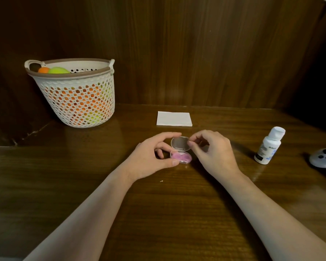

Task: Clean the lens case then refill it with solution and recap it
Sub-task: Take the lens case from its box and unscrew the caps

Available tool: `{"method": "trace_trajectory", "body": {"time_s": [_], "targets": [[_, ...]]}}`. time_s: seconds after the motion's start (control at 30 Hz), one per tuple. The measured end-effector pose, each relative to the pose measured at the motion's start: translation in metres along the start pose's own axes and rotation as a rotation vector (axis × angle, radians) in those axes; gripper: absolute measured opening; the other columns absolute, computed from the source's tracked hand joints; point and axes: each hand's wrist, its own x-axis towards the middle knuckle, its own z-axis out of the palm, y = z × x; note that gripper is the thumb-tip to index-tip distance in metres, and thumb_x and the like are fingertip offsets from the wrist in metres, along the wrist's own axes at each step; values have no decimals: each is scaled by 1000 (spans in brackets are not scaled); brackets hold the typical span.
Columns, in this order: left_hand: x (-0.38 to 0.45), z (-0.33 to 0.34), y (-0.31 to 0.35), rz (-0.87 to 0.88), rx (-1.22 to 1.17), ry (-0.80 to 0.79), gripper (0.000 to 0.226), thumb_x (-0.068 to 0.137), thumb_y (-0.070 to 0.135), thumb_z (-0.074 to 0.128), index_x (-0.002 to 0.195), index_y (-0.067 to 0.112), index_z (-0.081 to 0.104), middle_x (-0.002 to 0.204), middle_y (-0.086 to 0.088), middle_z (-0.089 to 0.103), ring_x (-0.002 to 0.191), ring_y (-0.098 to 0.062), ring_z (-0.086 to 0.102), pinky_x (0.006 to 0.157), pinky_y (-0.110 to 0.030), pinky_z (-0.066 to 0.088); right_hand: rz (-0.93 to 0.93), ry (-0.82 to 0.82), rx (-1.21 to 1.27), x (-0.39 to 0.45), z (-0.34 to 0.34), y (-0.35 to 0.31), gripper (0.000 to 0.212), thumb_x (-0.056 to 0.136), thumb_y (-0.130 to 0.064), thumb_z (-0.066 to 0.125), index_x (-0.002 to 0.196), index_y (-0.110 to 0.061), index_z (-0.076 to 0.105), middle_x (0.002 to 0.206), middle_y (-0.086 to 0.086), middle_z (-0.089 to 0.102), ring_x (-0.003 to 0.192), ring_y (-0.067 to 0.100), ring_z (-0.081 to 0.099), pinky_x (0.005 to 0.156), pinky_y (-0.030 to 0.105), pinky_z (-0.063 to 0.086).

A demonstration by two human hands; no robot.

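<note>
The solution bottle [269,146] stood upright on the desk [177,213], well to the right of both hands. Its label carried printing too small and blurred to be read, and its white cap was on. No other writing was legible.

The lens case [180,152] sat on the desk between the hands with its clear lid [179,143] raised and tilted back, the pink tray exposed beneath. The left hand [154,157] curved around the case's left side, thumb at the near edge of the tray and forefinger arched over toward the lid's far rim. The right hand [215,151] had its fingers [193,141] bent, thumb and forefinger pinching the lid's right edge. Both forearms were bare and extended forward above the desk.

A folded white tissue [174,119] lay flat behind the case, apart from it. A perforated basket [73,95] holding orange and yellow-green balls stood at the far left. A grey controller [324,159] lay at the right edge.
</note>
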Motion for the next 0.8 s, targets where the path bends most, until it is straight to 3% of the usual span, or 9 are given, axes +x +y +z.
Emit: {"method": "trace_trajectory", "body": {"time_s": [0.17,0.33,0.53,0.67,0.8], "targets": [[2,0,0,-34,8,10,83,90,29,85,158,46,41,113,25,77,95,-9,70,91,-27,57,-48,-72,81,-4,-6,0,4,97,-52,68,95,-51,70,94,-40,62,107,-9,55,89,24,49],[2,-1,0,-52,-15,19,85,89,28,85,159,43,40,113,25,77,94,-11,71,89,-25,57,-111,-278,21,-7,-9,1,30,86,-82,59,102,-58,67,109,-34,58,112,-4,47,85,25,41],[1,0,1,-48,-18,27,85,88,27,86,158,43,40,111,24,77,93,-12,70,84,-21,57,-96,-305,-44,-4,-3,5,44,79,-96,47,100,-59,60,108,-35,56,110,-4,45,85,29,44],[1,0,2,-52,-21,26,87,87,25,87,159,41,40,112,22,78,94,-15,70,87,-26,58,-84,-296,-9,-6,-3,5,47,73,-98,47,98,-59,59,105,-35,56,109,-3,46,84,28,46],[0,0,3,-48,-1,34,86,87,26,87,159,41,41,112,22,78,93,-13,71,89,-26,59,-63,-285,16,-6,-5,2,37,77,-84,64,97,-53,61,104,-33,60,108,-3,47,81,23,43]]}}
